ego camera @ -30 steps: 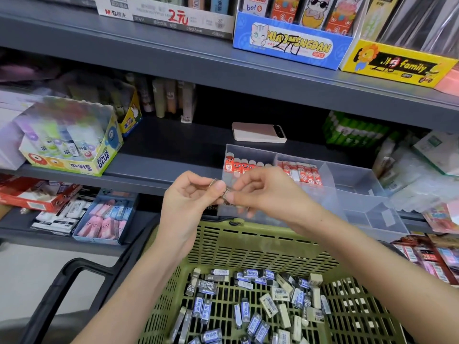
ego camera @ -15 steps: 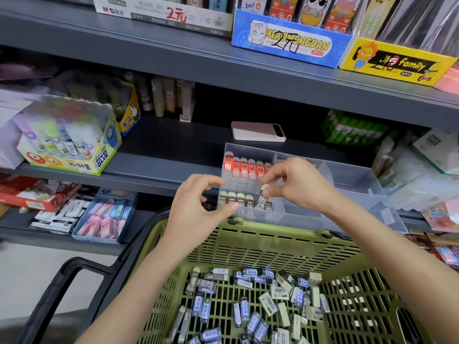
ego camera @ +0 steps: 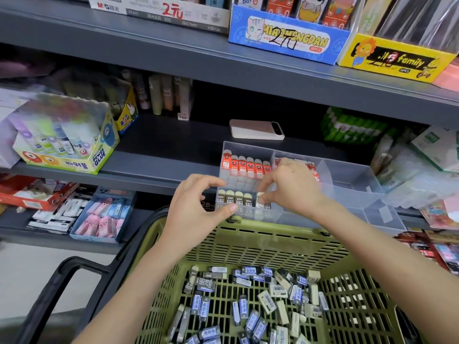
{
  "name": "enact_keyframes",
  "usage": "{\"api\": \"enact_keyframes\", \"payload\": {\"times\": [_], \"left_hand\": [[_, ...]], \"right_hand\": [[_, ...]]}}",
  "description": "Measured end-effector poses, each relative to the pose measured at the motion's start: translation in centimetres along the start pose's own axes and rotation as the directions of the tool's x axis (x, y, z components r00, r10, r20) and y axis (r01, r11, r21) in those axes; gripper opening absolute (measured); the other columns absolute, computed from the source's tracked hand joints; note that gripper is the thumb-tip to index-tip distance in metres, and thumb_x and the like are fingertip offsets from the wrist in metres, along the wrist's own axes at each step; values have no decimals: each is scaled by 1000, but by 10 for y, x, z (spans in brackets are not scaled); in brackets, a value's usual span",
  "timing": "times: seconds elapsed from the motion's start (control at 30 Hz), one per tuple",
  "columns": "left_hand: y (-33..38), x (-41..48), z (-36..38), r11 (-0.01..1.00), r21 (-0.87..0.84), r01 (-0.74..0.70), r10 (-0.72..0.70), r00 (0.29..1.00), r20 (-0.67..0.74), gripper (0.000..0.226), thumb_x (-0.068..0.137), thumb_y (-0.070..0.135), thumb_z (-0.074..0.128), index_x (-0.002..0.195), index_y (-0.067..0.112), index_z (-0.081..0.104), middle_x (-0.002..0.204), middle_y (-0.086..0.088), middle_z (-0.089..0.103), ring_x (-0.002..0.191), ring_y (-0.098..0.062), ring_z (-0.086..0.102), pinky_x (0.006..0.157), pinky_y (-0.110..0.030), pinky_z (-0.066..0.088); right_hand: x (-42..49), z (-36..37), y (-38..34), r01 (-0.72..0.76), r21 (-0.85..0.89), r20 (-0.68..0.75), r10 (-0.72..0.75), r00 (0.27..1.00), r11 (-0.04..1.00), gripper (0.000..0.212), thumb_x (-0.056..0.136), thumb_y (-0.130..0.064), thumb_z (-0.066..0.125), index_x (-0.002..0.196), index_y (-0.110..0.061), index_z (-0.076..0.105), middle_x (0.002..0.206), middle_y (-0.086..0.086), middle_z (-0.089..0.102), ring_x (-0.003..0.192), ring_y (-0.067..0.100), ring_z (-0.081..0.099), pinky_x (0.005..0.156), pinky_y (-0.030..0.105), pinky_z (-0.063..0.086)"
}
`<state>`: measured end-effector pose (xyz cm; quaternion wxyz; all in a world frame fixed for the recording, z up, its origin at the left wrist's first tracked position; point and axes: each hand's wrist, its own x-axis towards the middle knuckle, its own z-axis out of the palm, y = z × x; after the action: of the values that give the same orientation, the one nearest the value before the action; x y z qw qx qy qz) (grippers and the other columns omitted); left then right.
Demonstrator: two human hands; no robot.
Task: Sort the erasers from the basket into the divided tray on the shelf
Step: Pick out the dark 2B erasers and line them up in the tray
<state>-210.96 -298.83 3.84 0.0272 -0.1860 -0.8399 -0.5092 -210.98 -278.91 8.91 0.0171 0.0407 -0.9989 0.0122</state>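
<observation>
**Right hand sets an eraser into the tray's front-left compartment**

The right hand (ego camera: 291, 188) reaches over the clear tray (ego camera: 354, 181), which sits at the front edge of the grey shelf (ego camera: 159, 142). Its thumb and forefinger pinch a cream-tipped eraser (ego camera: 259, 194), held upright at the right end of the dark row (ego camera: 234, 198) in the tray's front-left compartment. The eraser sits just beside the last eraser of that row; whether it already rests on the tray floor cannot be told. The other fingers of this hand are curled above the compartment.

The left hand (ego camera: 196, 211) hovers just left of the tray's front corner. Its fingers are loosely curved and nothing shows between them, and the thumb tip lies against or just in front of the tray's front wall.

Behind the dark row, in the back-left compartment, stands the red row (ego camera: 246, 166) of erasers in red sleeves. More red sleeves show in the next compartment back, partly hidden by the right hand. The compartments to the right look bare.

Below the hands is the green basket (ego camera: 273, 235), its far rim just under the tray. On its slotted floor lie the loose erasers (ego camera: 250, 309), mixed in blue, dark and plain white wraps. Its black handle (ego camera: 62, 281) hangs to the left.

A phone (ego camera: 257, 129) lies flat on the shelf behind the tray, and a glue box (ego camera: 67, 147) stands well to the left.
</observation>
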Motion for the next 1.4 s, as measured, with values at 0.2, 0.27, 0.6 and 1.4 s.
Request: {"api": "enact_keyframes", "payload": {"times": [0.2, 0.27, 0.6, 1.4], "left_hand": [[-2, 1, 0, 1000, 24, 2, -2, 1000, 0, 38, 72, 36, 75, 107, 33, 60, 111, 16, 55, 109, -6, 50, 83, -13, 38], [-2, 1, 0, 1000, 31, -1, 1, 1000, 1, 37, 73, 36, 75, 107, 32, 60, 111, 16, 55, 109, -6, 50, 83, -12, 37], [10, -9, -6, 998, -6, -63, 62, 991, -122, 23, 79, 19, 74, 97, 26, 61, 100, 7, 57, 100, -15, 56, 83, -27, 46], [-118, -116, 73, 841, 537, 59, -374, 782, 499, 63, 81, 18, 71, 138, 24, 45, 139, 2, 48, 134, -23, 35, 116, -39, 24]], "right_hand": [[1, 3, -3, 85, -97, 37, -81, 996, 992, 22, 84, -45, 62, 105, -41, 69, 92, -8, 64, 96, 18, 41, 72, 30, 18], [0, 3, -1, 105, -137, 19, -104, 994, 985, 21, 87, -45, 57, 105, -43, 68, 98, -6, 67, 99, 19, 43, 73, 31, 18], [-80, -4, 2, 69, 572, -273, 110, 956, 817, 9, 83, -28, 68, 90, -31, 72, 77, -26, 62, 80, -6, 46, 72, 11, 33], [-191, 181, 32, -576, 307, 380, 457, 804, 758, 37, 86, -39, 62, 115, -16, 62, 107, 2, 67, 92, 18, 62, 78, 31, 54]]}}
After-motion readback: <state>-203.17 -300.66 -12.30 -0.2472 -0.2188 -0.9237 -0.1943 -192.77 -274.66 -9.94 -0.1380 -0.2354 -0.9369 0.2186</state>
